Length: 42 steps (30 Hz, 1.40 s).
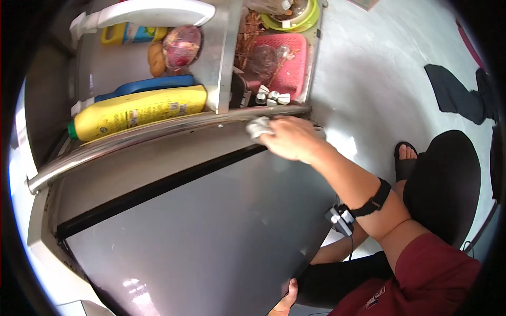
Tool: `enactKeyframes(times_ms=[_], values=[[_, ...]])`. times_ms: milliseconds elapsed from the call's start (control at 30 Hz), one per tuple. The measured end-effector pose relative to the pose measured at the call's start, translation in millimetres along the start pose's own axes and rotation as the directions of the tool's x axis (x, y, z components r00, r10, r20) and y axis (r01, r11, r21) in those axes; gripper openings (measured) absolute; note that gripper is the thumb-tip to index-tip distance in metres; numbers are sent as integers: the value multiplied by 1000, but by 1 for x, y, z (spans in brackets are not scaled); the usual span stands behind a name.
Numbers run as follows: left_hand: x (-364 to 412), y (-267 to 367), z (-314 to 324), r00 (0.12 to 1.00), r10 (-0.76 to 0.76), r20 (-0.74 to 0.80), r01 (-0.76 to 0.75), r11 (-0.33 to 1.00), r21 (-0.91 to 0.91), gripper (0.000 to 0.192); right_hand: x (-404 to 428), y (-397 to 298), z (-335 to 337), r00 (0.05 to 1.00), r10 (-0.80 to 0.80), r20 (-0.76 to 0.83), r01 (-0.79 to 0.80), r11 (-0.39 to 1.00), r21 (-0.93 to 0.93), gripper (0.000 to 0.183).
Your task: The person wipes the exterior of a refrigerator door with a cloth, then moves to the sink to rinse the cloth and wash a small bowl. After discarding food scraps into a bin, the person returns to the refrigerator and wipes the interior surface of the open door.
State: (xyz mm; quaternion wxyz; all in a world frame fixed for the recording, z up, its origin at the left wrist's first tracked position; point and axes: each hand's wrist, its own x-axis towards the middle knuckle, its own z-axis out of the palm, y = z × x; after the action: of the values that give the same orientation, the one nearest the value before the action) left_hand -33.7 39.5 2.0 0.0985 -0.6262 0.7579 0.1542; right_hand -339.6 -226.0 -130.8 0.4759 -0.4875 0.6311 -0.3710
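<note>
My right hand point(292, 138) grips a crumpled whitish cloth point(259, 127) and presses it near the right end of a pale metal strip point(158, 154), just under a round metal rail point(158, 128). Below that strip lies a large glossy grey panel point(197, 221) with a black edge point(158, 191) along its upper side. At the bottom of the view my left hand point(288, 298) holds the panel's right edge, its thumb showing and the other fingers mostly hidden. A black strap with a small device point(340, 219) is on my right forearm.
Past the rail, a metal shelf holds a yellow bottle point(142, 112), a blue bottle point(150, 86), a yellow jug point(134, 33) and a purple round vegetable point(182, 46). Beside them are a pink basket point(294, 51) and a green basin point(312, 19). Dark cloth point(454, 93) lies on the floor.
</note>
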Motion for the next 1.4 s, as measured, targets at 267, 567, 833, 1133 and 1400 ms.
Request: enactKeyframes(times_ms=[267, 567, 833, 1133, 1400], values=[[7, 12, -2, 999, 26, -24, -26, 1000, 4, 28, 37, 56, 11, 972, 156, 179, -138, 985, -106, 51], [4, 8, 7, 974, 135, -181, -154, 984, -94, 28, -61, -143, -61, 805, -594, 23, 564, 776, 283, 38], [0, 13, 13, 964, 62, -261, -95, 989, -117, 29, -52, -161, -30, 723, -588, -363, 687, 666, 290, 34], [4, 18, 11, 966, 82, -245, -131, 973, -192, 27, 10, 87, 36, 992, 109, -61, -101, 988, 117, 56], [2, 15, 12, 971, 47, -234, -94, 977, -194, 23, 54, 157, 66, 945, 327, 20, -327, 942, 74, 60]])
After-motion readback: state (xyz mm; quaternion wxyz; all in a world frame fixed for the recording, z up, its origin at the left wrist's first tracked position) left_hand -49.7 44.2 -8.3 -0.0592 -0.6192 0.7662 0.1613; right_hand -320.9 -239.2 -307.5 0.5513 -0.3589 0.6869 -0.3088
